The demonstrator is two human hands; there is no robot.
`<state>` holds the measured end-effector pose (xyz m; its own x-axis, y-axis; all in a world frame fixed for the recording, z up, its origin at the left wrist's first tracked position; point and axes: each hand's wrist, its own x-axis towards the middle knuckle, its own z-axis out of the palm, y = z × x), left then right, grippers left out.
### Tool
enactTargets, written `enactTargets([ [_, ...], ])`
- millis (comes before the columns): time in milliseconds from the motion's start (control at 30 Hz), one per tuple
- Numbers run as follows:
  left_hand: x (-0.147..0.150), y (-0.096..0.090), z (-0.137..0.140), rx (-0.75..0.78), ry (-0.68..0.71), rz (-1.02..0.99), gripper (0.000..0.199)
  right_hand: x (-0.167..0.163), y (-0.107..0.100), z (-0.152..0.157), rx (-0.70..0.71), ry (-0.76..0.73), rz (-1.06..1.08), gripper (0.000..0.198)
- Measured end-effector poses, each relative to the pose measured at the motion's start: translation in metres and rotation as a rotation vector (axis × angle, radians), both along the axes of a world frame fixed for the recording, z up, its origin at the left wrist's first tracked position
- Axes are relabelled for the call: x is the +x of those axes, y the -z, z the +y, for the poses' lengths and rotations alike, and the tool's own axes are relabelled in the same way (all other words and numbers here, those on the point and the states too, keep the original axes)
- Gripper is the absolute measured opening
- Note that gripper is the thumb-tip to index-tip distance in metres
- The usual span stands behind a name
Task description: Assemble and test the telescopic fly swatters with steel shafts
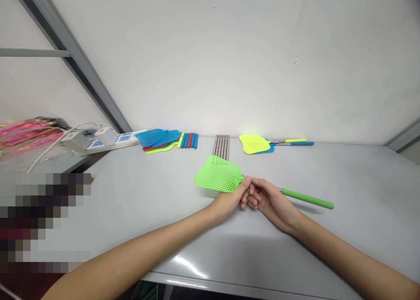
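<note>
A green fly swatter (219, 175) is held above the grey table, its perforated head pointing left and its green handle (308, 199) pointing right. My left hand (236, 191) grips it where the head meets the rod. Close against it, my right hand (269, 199) is closed around the metal rod, most of which the fingers hide. Behind the swatter's head lie several metal rods (221, 146) side by side. Back right, a yellow swatter (254, 144) with a metal rod and handle rests partly over a blue swatter (303, 144).
At the back left lie stacked blue swatter heads (152, 137), with red and yellow ones under them, beside a row of short coloured handles (189, 141). A power strip (126, 138) with white plugs and cables is further left, near pink plastic-wrapped items (29, 134). A wall stands behind the table (147, 195).
</note>
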<state>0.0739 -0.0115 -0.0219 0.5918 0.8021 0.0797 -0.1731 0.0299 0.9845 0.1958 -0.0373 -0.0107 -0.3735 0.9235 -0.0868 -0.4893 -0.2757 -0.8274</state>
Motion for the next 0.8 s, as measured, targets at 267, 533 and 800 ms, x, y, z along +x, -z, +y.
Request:
enactTargets([
  [267,0.0002,-0.0018,-0.0004,0.009,-0.018,0.035,0.047,-0.0003,0.0008,0.0004,-0.003,0.014,0.000,0.031],
  [533,0.0000,-0.0013,-0.0011,0.015,-0.046,0.044,0.047,-0.0006,0.0004,-0.0002,0.003,0.014,0.003,0.031],
  [800,0.0002,-0.0017,-0.0011,-0.003,-0.036,0.042,0.047,-0.0006,0.0000,-0.0005,-0.005,0.019,0.003,0.031],
])
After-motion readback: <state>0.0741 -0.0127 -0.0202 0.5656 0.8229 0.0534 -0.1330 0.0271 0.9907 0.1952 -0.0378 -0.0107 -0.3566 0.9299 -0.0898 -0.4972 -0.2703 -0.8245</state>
